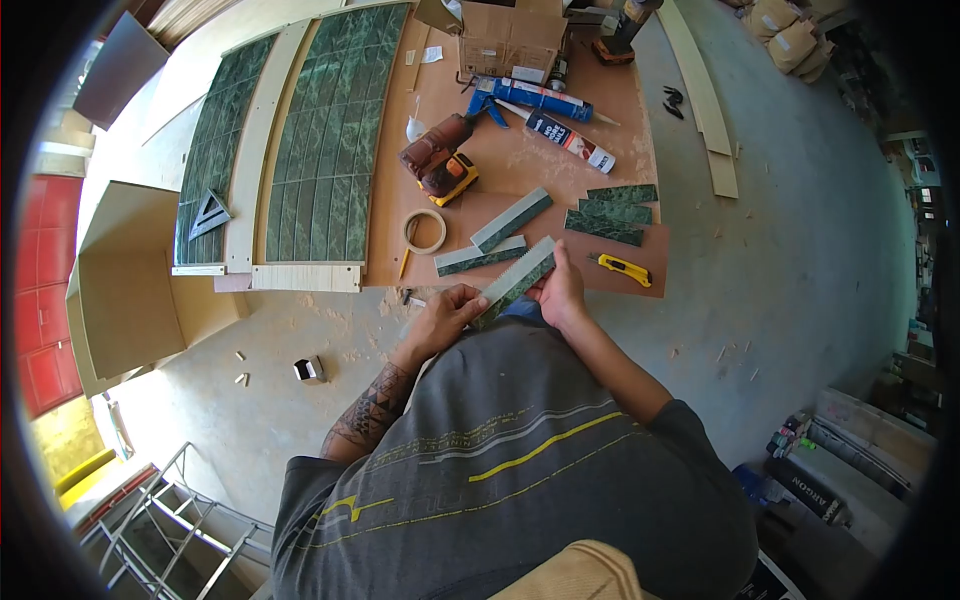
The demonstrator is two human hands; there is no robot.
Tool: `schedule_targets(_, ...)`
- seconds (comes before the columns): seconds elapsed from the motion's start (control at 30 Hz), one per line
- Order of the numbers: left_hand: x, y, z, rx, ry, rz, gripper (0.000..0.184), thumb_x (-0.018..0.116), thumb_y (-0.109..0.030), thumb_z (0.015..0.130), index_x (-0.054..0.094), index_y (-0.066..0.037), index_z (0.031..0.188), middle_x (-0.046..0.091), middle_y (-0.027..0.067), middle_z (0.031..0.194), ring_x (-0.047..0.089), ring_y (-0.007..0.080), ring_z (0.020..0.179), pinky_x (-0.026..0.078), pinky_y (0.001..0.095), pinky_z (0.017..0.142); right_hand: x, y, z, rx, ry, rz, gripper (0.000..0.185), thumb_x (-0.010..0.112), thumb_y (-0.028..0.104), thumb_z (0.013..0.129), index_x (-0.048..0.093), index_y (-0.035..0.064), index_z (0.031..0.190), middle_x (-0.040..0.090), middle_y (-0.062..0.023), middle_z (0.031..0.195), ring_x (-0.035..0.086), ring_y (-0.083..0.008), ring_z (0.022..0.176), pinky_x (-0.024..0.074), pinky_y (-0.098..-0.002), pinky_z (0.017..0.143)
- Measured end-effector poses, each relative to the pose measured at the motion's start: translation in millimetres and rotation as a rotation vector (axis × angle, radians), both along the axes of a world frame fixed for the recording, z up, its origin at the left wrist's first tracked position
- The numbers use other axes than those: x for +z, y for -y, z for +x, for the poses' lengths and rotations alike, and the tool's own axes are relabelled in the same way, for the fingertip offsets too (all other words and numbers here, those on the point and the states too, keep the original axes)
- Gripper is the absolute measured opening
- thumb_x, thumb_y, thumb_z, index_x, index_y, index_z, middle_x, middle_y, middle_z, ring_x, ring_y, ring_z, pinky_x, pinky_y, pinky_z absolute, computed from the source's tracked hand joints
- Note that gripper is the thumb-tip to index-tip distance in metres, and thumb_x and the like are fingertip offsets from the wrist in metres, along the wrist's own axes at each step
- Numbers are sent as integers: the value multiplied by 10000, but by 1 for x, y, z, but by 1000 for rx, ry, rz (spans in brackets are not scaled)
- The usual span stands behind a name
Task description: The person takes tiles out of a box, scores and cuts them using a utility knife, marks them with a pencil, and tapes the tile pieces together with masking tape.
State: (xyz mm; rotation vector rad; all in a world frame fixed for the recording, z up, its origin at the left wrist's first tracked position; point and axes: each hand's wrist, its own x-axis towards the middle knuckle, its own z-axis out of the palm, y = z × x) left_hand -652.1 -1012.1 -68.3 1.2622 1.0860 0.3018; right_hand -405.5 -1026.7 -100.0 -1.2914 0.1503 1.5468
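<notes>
Close to my body, a green marble-patterned tile strip [519, 276] with a pale grey band along one long side is held slanting up to the right. My left hand [447, 316] is closed on its lower end. My right hand [560, 292] grips it along the right edge, some fingers hidden behind it. Just beyond lie two similar tile pieces [512, 220] with pale bands. Several all-green tile strips [606, 226] sit to the right, near a yellow utility knife [622, 268]. A roll of masking tape [426, 231] and a pencil [405, 263] lie to the left.
On the brown tabletop [610, 150] are a cordless power tool [440, 160], a blue caulking gun [535, 98], an adhesive cartridge [570, 140] and a cardboard box [510, 40]. Green tiled panels [335, 130] lie left, with a speed square [209, 214]. Metal scaffolding [180, 510] stands lower left.
</notes>
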Motion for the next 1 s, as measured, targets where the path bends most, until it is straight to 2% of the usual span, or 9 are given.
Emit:
schedule_targets(0.07,9,-2,9,-3,-49,2,384,679,-351,1041,691,16,1151,717,58,921,640,118,830,518,307,767,-4,0,11,0,-81,-49,365,669,439,1037,634,112,1197,697,-80,1079,736,-218,917,647,-429,749)
schedule_targets(0.13,11,-6,17,-18,-97,7,394,684,-351,1036,685,21,1167,719,70,931,651,131,838,526,316,768,-4,1,15,69,186,-19,368,689,436,1027,628,118,1202,688,-60,1047,729,-209,900,645,-411,733)
schedule_targets(0.4,1,-19,42,244,-23,-198,400,713,-415,1030,696,-15,1015,672,-3,812,561,73,695,460,247,652,-9,-13,41,-21,8,134,263,679,384,1043,601,145,1119,666,-28,1027,723,-194,909,651,-426,705)
schedule_targets(0.7,-19,-54,81,317,-41,-2,406,709,-418,1033,656,-34,912,640,-14,801,539,71,711,455,251,658,-53,-72,123,-180,6,-14,229,646,298,1057,650,83,1135,722,-71,1006,714,-166,837,569,-317,685)
schedule_targets(0.77,-41,-78,85,378,-139,49,470,685,-458,1034,694,5,957,677,29,810,585,107,698,476,275,653,-37,-81,145,-191,433,90,279,695,295,1020,664,68,1180,722,-82,1010,698,-228,824,571,-374,729)
schedule_targets(0.8,-53,-92,86,378,-145,47,470,685,-458,1034,694,5,957,677,29,810,585,107,698,476,275,653,-39,-77,154,-190,429,87,279,695,295,1020,664,68,1180,722,-82,1010,698,-228,824,571,-374,729)
schedule_targets(0.87,-71,-116,90,299,-336,190,543,641,-474,1045,722,62,1014,717,105,810,652,162,695,505,308,653,-45,-64,173,450,1591,260,371,763,264,945,662,58,1235,694,-128,1053,670,-331,925,554,-441,850)
schedule_targets(0.9,-78,-123,92,309,-335,192,543,641,-474,1045,722,62,1014,717,105,810,652,162,695,505,308,653,-44,-53,174,633,1723,286,451,820,211,858,659,52,1248,633,-164,1140,603,-395,1079,499,-496,981)
schedule_targets(1.0,-87,-135,99,261,-384,228,588,607,-479,1050,726,97,1047,731,164,800,695,207,704,539,341,662,-52,-33,175,876,1760,271,453,831,167,835,676,48,1243,591,-150,1219,575,-361,1158,483,-465,1017)
